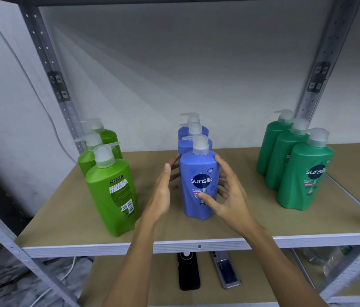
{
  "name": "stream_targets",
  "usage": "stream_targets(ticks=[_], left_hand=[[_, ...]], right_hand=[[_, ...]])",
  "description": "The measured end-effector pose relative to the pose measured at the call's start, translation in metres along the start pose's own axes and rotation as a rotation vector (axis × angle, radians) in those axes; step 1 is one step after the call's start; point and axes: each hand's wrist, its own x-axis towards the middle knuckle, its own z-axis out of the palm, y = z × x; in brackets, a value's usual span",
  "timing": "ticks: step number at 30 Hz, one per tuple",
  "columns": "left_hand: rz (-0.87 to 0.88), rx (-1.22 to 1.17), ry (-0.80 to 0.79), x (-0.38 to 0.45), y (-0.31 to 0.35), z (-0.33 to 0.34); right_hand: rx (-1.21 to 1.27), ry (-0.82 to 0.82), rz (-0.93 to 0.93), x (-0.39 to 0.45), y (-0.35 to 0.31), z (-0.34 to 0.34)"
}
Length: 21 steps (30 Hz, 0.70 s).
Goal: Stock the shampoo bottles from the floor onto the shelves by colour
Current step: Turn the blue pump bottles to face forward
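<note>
From my head view I see the front blue bottle (198, 185) standing upright near the middle of the shelf board (241, 222), with two more blue bottles (193, 138) lined up behind it toward the far wall. My left hand (163, 191) sits just to the left of that front bottle, fingers fairly straight and spread, palm turned toward it; I cannot tell whether the fingertips actually touch the plastic. My right hand (227, 196) is on its right side, fingers loosely curved, the thumb lying across the lower label and the index finger touching near the shoulder; it looks like a light hold rather than a firm clasp.

To the left stands a row of three light green bottles (110, 196), the nearest one turned with its back label facing me. To the right, a row of three darker green bottles (303, 176) runs from near to far. On the lower shelf, below the front edge, lie a black device (188, 271) and a grey device (225, 271) side by side
</note>
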Motion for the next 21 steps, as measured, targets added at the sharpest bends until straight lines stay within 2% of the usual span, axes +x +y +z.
stream_targets(ticks=[21], left_hand=[[0.014, 0.038, 0.022, -0.0015, -0.0036, 0.0000]], right_hand=[[0.034, -0.028, 0.021, 0.0051, 0.0019, 0.0071]])
